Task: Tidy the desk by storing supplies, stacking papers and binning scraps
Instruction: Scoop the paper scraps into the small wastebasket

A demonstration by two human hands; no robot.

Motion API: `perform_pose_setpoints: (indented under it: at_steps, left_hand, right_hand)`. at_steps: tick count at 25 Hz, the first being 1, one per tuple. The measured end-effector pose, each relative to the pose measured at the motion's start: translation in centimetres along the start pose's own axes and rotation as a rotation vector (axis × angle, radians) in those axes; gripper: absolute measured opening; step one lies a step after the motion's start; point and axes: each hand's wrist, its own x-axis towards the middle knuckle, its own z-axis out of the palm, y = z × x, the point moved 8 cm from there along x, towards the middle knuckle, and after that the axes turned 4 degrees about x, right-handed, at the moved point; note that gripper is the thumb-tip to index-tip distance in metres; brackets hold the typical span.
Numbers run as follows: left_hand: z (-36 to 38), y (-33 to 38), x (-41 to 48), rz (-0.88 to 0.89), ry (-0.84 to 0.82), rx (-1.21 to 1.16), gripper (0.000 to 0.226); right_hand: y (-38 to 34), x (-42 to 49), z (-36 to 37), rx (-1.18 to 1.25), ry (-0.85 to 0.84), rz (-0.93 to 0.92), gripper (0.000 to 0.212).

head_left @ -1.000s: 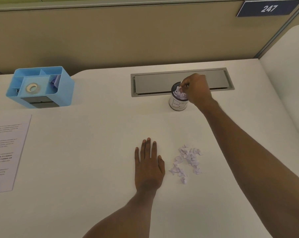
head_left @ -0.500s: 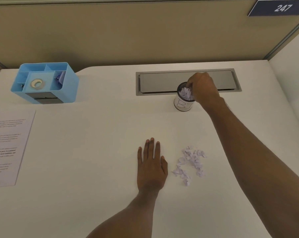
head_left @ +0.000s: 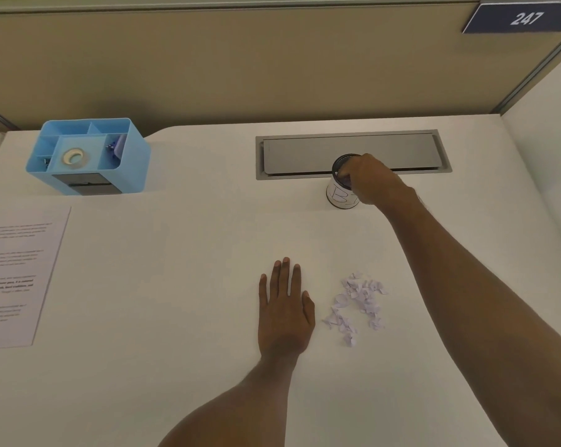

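A small white bin cup [head_left: 338, 196] with a dark rim and handwritten letters stands at the back of the white desk. My right hand [head_left: 372, 182] covers its mouth, fingers bunched and dipping inside; the fingertips are hidden, so whether they hold scraps is unclear. A loose pile of pale purple paper scraps [head_left: 358, 301] lies on the desk near the front. Just left of that pile my left hand [head_left: 284, 304] rests flat with its fingers straight. A printed sheet of paper [head_left: 14, 272] lies at the left edge.
A light blue desk organiser [head_left: 134, 153] sits at the back left with a tape roll [head_left: 73, 156] and small clips in its compartments. A grey cable-tray lid [head_left: 305, 153] is set into the desk behind the cup. A beige partition runs along the back.
My right hand has sunk lower onto the cup; the scraps that stuck up above the rim between its fingers no longer show. My left hand stays flat in place.
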Motion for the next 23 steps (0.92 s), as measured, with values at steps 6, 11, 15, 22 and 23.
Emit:
perform_pose_setpoints:
  at_steps: [6, 11, 15, 22, 23]
  left_hand:
    - [-0.2, 0.0, -0.1, 0.002, 0.012, 0.016, 0.057]
    - [-0.1, 0.0, -0.1, 0.006, -0.002, 0.017, 0.057]
    - [0.1, -0.1, -0.1, 0.008, 0.0, 0.026, 0.057]
    - [0.1, -0.1, -0.1, 0.01, 0.0, 0.041, 0.057]
    - [0.1, -0.1, -0.1, 0.012, 0.001, 0.044, 0.057]
  right_hand:
    - [2.2, -10.8, 0.6, 0.688, 0.6, 0.111, 0.017]
    - [2.3, -18.0, 12.6, 0.69, 0.3, 0.259, 0.029]
    - [0.3, -20.9, 15.2, 0.706, 0.206, 0.209, 0.03]
    - [1.1, -25.0, 16.8, 0.676, 0.087, 0.447, 0.068]
    - [0.8, -25.0, 17.5, 0.727, 0.055, 0.457, 0.067]
